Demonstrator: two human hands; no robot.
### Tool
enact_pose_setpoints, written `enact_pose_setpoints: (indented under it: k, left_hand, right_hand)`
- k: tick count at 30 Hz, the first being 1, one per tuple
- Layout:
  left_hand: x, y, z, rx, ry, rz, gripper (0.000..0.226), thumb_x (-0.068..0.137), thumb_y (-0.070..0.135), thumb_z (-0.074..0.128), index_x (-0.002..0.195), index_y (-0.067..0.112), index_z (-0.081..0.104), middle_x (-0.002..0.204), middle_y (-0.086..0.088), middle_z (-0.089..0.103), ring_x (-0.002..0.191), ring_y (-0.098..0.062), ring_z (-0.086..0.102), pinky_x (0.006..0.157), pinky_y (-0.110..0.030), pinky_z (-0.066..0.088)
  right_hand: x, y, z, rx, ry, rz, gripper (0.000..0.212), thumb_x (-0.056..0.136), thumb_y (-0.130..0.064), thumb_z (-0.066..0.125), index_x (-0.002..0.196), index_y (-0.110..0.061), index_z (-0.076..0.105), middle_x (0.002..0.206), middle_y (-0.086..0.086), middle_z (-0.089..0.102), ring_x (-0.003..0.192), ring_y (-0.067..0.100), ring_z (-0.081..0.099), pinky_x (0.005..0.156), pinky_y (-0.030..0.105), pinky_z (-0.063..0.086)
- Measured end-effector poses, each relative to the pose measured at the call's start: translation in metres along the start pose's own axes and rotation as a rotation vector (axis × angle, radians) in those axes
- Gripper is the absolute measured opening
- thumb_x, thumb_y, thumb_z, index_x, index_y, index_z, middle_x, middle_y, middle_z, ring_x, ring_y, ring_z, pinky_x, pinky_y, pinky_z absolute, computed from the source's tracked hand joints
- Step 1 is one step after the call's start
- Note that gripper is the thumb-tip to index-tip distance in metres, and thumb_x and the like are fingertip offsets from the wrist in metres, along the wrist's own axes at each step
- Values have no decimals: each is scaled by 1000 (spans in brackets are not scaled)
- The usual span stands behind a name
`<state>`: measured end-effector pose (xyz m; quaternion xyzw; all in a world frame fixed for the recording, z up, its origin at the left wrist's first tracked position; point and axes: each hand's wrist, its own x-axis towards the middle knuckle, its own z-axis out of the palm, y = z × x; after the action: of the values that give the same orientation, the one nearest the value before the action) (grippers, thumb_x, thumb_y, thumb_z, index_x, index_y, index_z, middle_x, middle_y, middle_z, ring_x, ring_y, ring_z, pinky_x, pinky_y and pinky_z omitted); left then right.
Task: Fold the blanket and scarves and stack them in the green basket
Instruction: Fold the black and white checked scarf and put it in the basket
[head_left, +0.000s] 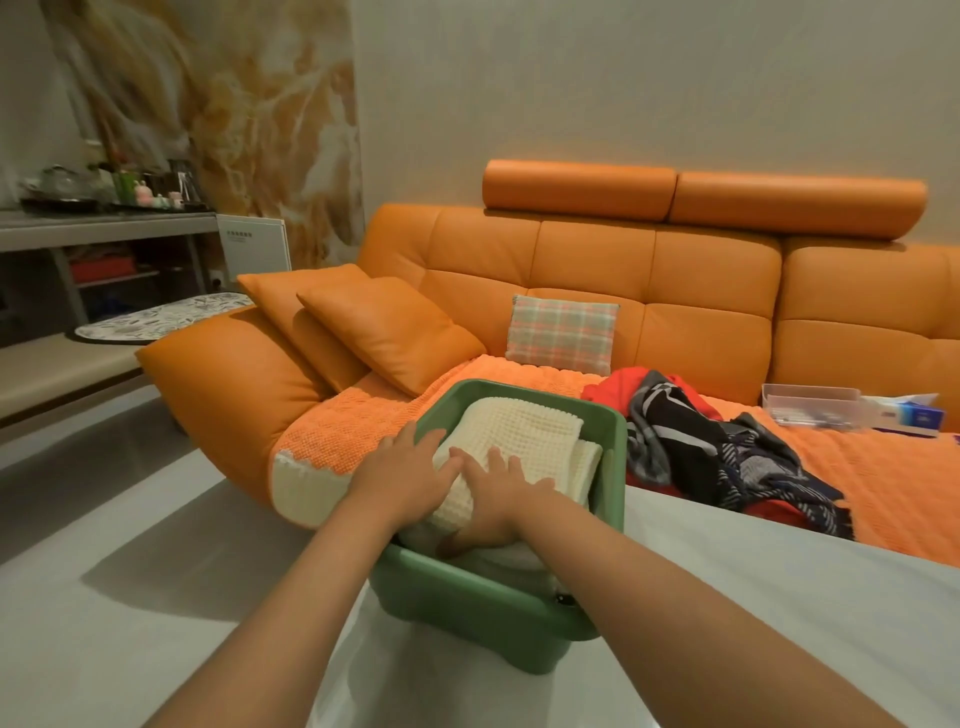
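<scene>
A cream waffle-knit blanket (535, 436), folded, lies inside the green basket (467, 603) at the middle of the view. My left hand (405, 475) presses flat on the blanket's near left part, fingers spread. My right hand (498, 499) lies on the blanket's near edge, fingers straight on top and thumb down along the side. To the right of the basket, a rumpled heap of scarves (727, 452), black-and-grey patterned over red, lies unfolded on the sofa seat.
The basket stands at the near edge of a white surface (779, 571) in front of an orange sofa (701, 291) with an orange knit throw (332, 431). A plaid cushion (563, 332) leans behind. A clear box (810, 405) and tissue packs sit far right.
</scene>
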<state>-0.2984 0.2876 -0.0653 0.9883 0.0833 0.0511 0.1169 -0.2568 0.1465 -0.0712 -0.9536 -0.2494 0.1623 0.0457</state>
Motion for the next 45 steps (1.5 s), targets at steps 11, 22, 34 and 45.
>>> enact_pose_setpoints:
  k: [11,22,34,45]
  left_hand:
    - [27,121,-23,-359,169,238,42,100,40,45,139,24,51,137,-2,54,130,-24,43,110,-44,35]
    - [104,314,47,-383,-80,389,41,98,22,47,139,18,50,133,-6,58,117,-25,55,97,-34,46]
    - [207,333,174,175,-27,420,51,95,35,58,144,35,45,142,-2,44,131,-25,39,99,-44,44]
    - [209,335,138,-345,385,529,19,94,23,61,97,17,78,95,-2,68,92,-20,56,75,-30,41]
  right_hand:
    - [-62,130,-73,422,612,2,37,96,-30,52,132,-25,59,131,-2,64,118,19,59,101,37,47]
    - [-54,338,-38,368,525,387,43,91,-23,53,133,-26,60,126,1,66,106,21,64,89,40,57]
    - [40,401,14,114,483,376,87,82,-74,51,153,-28,31,159,-1,31,146,25,26,115,54,19]
    - [35,383,-12,461,1000,207,22,99,-33,50,115,-24,62,116,-3,60,111,22,53,97,45,36]
